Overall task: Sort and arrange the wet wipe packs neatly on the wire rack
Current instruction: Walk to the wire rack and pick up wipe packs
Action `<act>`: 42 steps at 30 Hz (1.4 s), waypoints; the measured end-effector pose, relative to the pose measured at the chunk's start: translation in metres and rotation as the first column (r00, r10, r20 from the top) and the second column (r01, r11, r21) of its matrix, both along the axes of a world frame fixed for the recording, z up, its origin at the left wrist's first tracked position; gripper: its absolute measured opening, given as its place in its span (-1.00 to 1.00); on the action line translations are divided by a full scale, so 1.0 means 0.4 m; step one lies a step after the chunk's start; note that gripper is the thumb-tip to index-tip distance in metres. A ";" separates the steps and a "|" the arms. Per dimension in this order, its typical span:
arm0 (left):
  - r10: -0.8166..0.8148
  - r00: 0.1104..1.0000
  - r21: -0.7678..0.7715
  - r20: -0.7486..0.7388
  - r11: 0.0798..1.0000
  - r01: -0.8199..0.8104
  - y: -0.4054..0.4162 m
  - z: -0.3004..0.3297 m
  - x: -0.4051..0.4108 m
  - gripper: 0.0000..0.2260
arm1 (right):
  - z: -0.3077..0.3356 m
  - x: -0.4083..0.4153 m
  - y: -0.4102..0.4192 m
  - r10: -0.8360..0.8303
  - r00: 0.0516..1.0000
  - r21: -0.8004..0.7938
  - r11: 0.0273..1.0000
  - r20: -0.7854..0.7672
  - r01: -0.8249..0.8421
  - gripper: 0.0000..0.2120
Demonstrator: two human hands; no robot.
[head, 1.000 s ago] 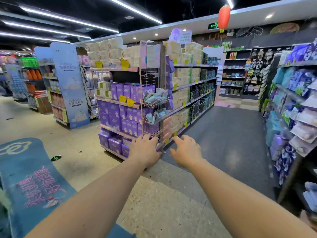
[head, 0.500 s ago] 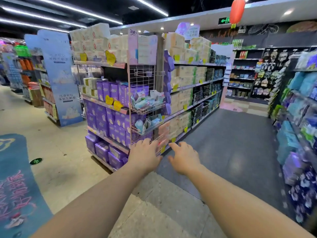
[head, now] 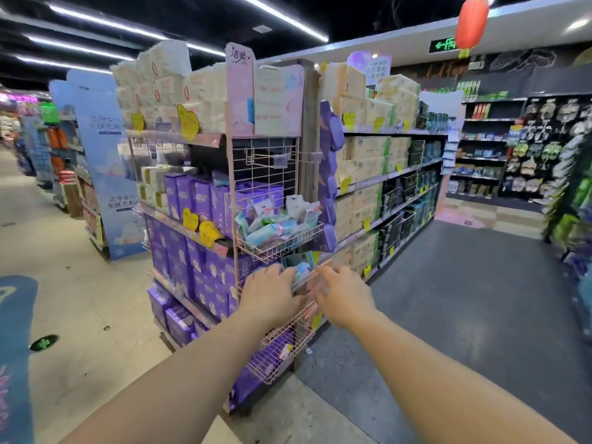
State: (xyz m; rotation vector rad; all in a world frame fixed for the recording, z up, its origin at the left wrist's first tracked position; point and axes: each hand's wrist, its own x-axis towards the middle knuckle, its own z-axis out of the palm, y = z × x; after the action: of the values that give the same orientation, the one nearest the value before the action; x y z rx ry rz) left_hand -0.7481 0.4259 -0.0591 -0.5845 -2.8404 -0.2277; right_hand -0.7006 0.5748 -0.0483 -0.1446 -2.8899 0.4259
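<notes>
A pink wire rack (head: 266,158) hangs on the end of a shelf unit, with several baskets. The upper basket (head: 290,243) holds a jumble of wet wipe packs (head: 272,219) in blue, green and white. Below it, the second basket holds a few packs (head: 299,267). My left hand (head: 270,294) reaches to that second basket from the left, fingers spread at its front edge. My right hand (head: 344,298) is at the same basket from the right, fingers curled by the wire. Motion blur hides whether either hand grips a pack. A lower basket (head: 278,354) sits under my hands.
Purple tissue packs (head: 189,251) fill shelves left of the rack. Boxed tissue shelves (head: 371,200) run back on the right along a dark grey aisle floor (head: 464,299). A blue display stand (head: 105,161) is at left, more shelving at far right.
I have come closer to the rack. Both hands moved forward and up from open air to the second basket.
</notes>
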 end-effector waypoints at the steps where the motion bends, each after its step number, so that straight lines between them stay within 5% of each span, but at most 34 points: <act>1: 0.012 1.000 0.000 0.000 1.000 -0.012 0.015 -0.006 -0.044 -0.52 | -0.008 -0.049 0.020 0.009 1.000 -0.002 1.000 -0.006 -0.009 -0.54; 11: 0.251 0.968 0.035 0.000 0.968 -0.250 0.176 -0.077 -0.436 -0.47 | -0.072 -0.542 0.224 0.249 0.968 0.042 0.967 0.026 -0.250 -0.50; 23: 0.564 0.820 0.109 0.099 0.813 -0.572 0.195 -0.104 -0.676 -0.50 | -0.090 -0.952 0.270 0.561 0.827 0.094 0.822 0.042 -0.562 -0.52; 29: 0.565 0.818 0.229 0.105 0.787 -0.573 0.168 -0.109 -0.801 -0.43 | -0.107 -1.097 0.253 0.601 0.797 0.085 0.792 0.058 -0.604 -0.50; 42: 0.537 0.828 0.167 0.159 0.812 -0.559 0.118 -0.075 -0.882 -0.43 | -0.120 -1.256 0.241 0.737 0.676 0.018 0.676 0.012 -0.737 -0.52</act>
State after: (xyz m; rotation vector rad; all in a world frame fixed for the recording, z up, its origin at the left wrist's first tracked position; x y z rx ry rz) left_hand -1.1007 0.4731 -0.0893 0.3124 -2.8847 -0.4472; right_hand -1.2028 0.6711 -0.0962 1.0759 -2.8218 0.5080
